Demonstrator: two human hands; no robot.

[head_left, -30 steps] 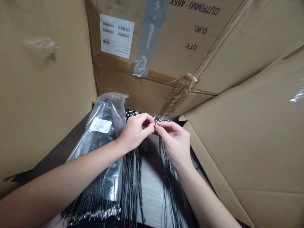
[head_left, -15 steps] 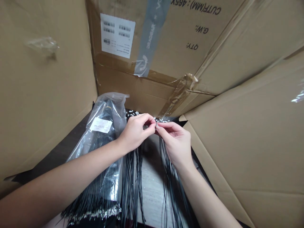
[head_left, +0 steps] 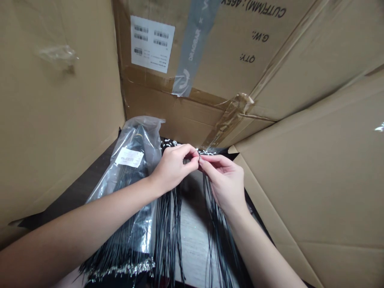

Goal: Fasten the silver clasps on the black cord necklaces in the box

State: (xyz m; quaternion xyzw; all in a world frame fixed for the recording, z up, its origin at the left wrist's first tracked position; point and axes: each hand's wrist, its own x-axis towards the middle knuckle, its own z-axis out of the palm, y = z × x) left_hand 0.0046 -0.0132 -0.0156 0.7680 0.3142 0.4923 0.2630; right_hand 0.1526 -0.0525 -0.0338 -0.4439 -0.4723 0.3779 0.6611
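Observation:
My left hand (head_left: 177,167) and my right hand (head_left: 225,178) meet fingertip to fingertip, each closed in a pinch. Between them is a small dark bit, too small to make out; the fingers cover most of it. Under my left hand hangs a bundle of thin black wires (head_left: 168,228), and a second bundle of black wires (head_left: 214,228) runs down beside my right wrist. Small white tips (head_left: 169,143) lie in a row just behind the hands. My left forearm crosses over a clear plastic bag (head_left: 145,236) of similar black wires with silvery ends (head_left: 129,268).
Cardboard walls surround the work: a left panel (head_left: 60,120), a taped box (head_left: 180,112) with a barcode label (head_left: 152,44) behind, and a right panel (head_left: 324,180). The bag carries a white sticker (head_left: 129,157). A grey surface (head_left: 193,236) lies beneath.
The whole view has shifted slightly, so everything sits a little farther right. Both hands keep the same pinch, fingertips together.

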